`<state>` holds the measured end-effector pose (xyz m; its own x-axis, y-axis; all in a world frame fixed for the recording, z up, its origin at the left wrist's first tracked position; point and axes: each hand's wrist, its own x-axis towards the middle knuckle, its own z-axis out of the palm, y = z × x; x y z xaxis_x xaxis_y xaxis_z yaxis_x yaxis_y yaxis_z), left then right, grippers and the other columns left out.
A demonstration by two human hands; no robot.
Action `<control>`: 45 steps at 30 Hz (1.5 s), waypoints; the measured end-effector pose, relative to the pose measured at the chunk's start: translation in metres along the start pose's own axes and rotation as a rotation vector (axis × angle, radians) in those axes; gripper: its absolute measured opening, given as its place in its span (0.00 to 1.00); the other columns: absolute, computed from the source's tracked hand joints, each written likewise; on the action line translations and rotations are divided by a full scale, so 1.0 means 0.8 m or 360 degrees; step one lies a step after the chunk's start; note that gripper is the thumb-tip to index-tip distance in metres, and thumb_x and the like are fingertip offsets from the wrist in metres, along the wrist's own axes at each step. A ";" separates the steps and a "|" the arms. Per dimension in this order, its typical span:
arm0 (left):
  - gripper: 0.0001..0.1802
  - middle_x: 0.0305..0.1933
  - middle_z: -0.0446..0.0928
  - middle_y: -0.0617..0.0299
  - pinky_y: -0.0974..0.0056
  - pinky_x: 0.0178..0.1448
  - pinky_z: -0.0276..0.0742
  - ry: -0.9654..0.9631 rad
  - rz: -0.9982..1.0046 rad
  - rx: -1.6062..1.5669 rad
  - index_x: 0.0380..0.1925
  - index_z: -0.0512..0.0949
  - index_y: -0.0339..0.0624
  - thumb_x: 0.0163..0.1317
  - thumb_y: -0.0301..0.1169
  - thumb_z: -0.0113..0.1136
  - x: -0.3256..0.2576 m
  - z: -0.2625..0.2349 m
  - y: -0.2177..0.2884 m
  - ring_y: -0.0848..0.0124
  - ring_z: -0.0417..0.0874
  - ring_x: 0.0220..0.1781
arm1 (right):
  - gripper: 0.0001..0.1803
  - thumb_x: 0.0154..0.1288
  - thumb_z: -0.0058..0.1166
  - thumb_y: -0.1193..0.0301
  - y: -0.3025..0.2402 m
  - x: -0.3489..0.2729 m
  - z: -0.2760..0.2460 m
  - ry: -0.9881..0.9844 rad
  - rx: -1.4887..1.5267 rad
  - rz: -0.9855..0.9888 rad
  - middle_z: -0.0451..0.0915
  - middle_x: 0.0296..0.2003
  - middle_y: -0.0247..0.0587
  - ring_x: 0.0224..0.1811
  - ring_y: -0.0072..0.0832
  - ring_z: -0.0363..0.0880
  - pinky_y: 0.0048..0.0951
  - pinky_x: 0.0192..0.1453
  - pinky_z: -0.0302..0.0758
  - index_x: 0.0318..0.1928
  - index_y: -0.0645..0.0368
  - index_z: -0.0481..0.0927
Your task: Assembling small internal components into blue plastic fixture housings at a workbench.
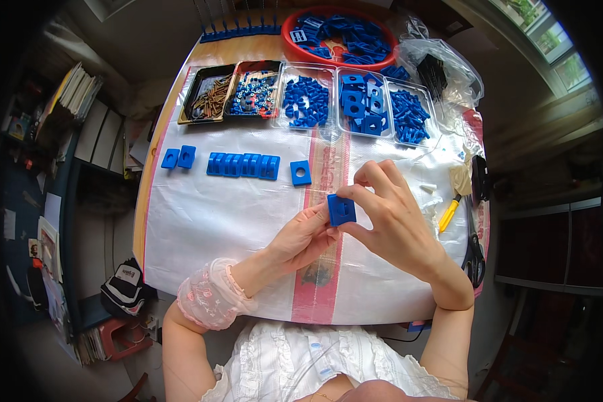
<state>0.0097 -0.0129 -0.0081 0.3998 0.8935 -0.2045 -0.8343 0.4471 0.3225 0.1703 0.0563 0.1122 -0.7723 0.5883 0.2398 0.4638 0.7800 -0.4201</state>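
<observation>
Clear plastic bag at far right of counter, crumpled, open, black parts inside, beside row of trays. White label with dark print on blue piece in red round basin at far edge. Red printed band runs front to back down white plastic sheet covering counter. No screens visible; no signs visible.
</observation>
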 end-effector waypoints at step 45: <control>0.17 0.49 0.77 0.67 0.74 0.49 0.75 -0.0046 -0.0007 -0.0008 0.56 0.72 0.42 0.74 0.39 0.49 -0.002 -0.007 0.000 0.83 0.76 0.44 | 0.20 0.41 0.70 0.74 0.001 0.002 0.004 -0.0007 0.0039 -0.0039 0.72 0.40 0.41 0.45 0.40 0.68 0.38 0.51 0.72 0.39 0.60 0.80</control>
<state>0.0074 -0.0146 -0.0127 0.4140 0.8925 -0.1789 -0.8345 0.4506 0.3170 0.1678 0.0571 0.1099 -0.7850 0.5684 0.2466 0.4343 0.7886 -0.4353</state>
